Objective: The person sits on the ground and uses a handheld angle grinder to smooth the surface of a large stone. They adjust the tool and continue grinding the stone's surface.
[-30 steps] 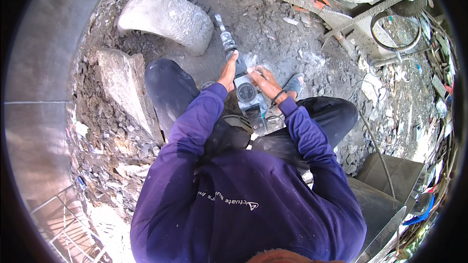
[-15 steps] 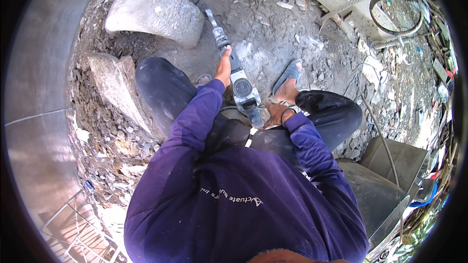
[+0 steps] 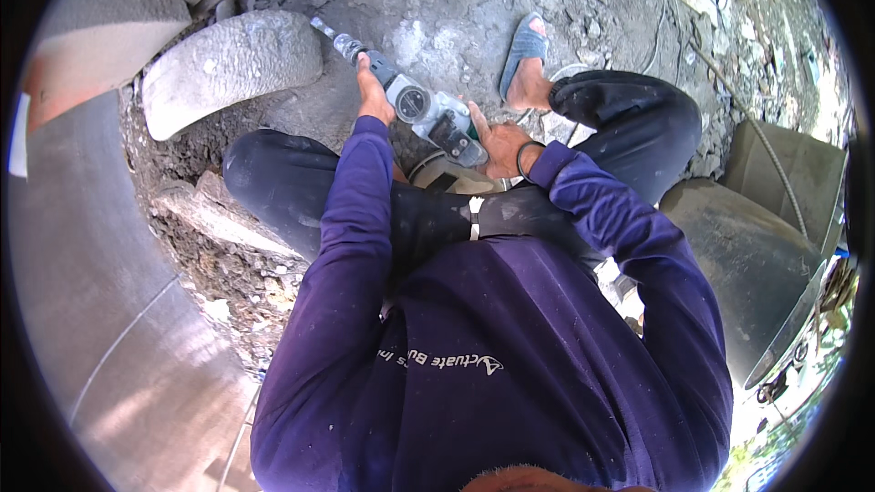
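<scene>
Between my knees I hold a grey and green rotary hammer drill point(image 3: 415, 107), its bit tilted up and to the left. My left hand point(image 3: 374, 93) is closed around its front part, behind the dusty chuck. At the rear, my right hand point(image 3: 501, 146) is wrapped around the handle end, with a dark band at the wrist; its fingers are partly hidden by the tool. The bit point(image 3: 321, 27) ends beside a curved, dust-coated grey slab point(image 3: 232, 64); whether it touches cannot be seen.
Rough grey ground point(image 3: 437, 0) with rubble lies ahead. A smooth curved surface point(image 3: 91, 246) runs along the left. At right are a dark bent sheet-like piece point(image 3: 738, 264), a rod point(image 3: 752, 128) and a loose cable point(image 3: 658, 32). My sandalled foot point(image 3: 526, 59) stands beyond the right hand.
The view has shifted, bringing the right side's dark piece closer. The drill now slants further left, its bit near the slab's end. Both hands still grip it.
</scene>
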A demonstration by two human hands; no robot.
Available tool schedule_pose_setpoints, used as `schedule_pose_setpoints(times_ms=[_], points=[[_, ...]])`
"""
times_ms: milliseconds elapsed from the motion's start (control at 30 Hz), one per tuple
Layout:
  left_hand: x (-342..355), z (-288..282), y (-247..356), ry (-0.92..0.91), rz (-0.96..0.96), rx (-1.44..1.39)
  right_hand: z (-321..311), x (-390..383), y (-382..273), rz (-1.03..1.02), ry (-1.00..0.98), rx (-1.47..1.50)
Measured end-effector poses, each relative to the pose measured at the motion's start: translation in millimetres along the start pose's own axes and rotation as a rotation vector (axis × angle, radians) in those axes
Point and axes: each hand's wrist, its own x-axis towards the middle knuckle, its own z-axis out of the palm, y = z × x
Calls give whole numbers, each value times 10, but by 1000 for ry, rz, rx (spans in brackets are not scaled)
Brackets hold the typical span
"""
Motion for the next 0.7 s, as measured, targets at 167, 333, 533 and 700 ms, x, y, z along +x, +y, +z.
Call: schedule_pose_setpoints(times_ms=[167, 333, 533, 700], points=[[237, -156, 0, -39, -82, 108, -249, -55, -180, 34, 52, 185], [305, -254, 107, -71, -151, 105, -282, 16, -239, 20, 252, 240], [152, 40, 270, 22, -156, 96, -248, 373, -140, -11, 583, 320], [429, 14, 309, -89, -50, 79, -359, 667, -130, -3, 549, 454]])
